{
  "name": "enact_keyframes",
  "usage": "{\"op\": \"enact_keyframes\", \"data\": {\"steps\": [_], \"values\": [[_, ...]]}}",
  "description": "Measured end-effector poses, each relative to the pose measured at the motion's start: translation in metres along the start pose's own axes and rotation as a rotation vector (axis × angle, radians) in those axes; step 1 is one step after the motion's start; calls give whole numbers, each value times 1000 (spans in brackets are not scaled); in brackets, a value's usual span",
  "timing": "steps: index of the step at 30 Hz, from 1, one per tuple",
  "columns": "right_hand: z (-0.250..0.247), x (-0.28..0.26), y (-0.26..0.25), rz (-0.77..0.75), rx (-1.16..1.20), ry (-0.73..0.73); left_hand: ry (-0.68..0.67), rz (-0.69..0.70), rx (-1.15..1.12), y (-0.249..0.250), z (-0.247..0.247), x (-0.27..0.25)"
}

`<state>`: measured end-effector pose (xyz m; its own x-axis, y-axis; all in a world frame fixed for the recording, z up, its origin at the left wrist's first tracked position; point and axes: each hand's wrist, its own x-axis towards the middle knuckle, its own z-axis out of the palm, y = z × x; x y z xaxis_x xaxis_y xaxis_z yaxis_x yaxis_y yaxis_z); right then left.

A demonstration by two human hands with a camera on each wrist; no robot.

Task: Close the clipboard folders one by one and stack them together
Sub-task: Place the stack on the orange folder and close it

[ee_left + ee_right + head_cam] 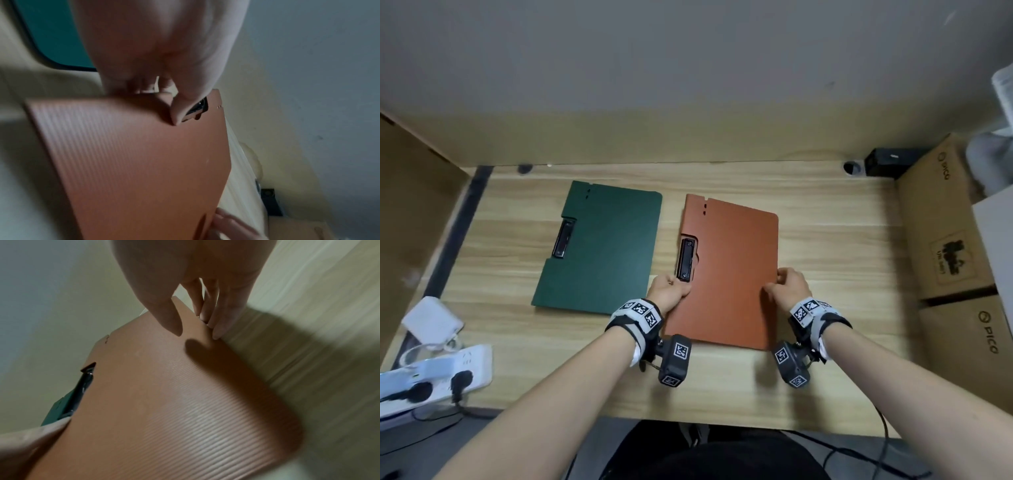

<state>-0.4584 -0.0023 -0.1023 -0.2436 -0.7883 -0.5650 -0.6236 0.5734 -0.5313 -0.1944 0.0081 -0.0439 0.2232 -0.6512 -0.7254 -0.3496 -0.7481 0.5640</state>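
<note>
Gripping the orange folder point(726, 270) from both sides, the person has it closed on the wooden desk point(825, 377). From the head view, the left hand point(669, 293) clamps its spine edge just below the black clip point(686, 259), and the right hand point(789, 286) pinches the opposite long edge. Its long axis runs from about 6 to 12 o'clock, tipped slightly toward 1, clip facing 9. The green folder point(602, 250), also closed, lies apart at its 9 o'clock, pointing the same way.

From the left wrist, the thumb point(177, 112) presses on the cover beside the clip, fingers curled under.

From the right wrist, the fingers point(218, 324) hook the edge while the thumb point(170, 321) hovers above the cover. That looser grip could let the cover flap open on lifting, or the ribbed plastic might slide askew on the green one.
</note>
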Motion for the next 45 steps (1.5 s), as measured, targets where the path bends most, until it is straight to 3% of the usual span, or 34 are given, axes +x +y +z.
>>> {"op": "enact_keyframes", "data": {"steps": [6, 17, 25, 32, 39, 45], "values": [[19, -13, -27, -59, 96, -6, 55, 21, -115, 0, -35, 2], [100, -18, -142, -142, 190, 32, 91, 91, -157, -27, -176, 53], [164, -32, -213, -119, 101, 54, 213, 177, -11, -63, -257, 77], [191, -34, -233, -54, -61, 26, 223, 159, -98, -81, -274, 88], [193, -27, -230, -39, -75, 41, 183, 137, 110, -73, -277, 100], [188, -17, -232, -55, -171, 62, 47, 22, 182, -46, -283, 118]]}}
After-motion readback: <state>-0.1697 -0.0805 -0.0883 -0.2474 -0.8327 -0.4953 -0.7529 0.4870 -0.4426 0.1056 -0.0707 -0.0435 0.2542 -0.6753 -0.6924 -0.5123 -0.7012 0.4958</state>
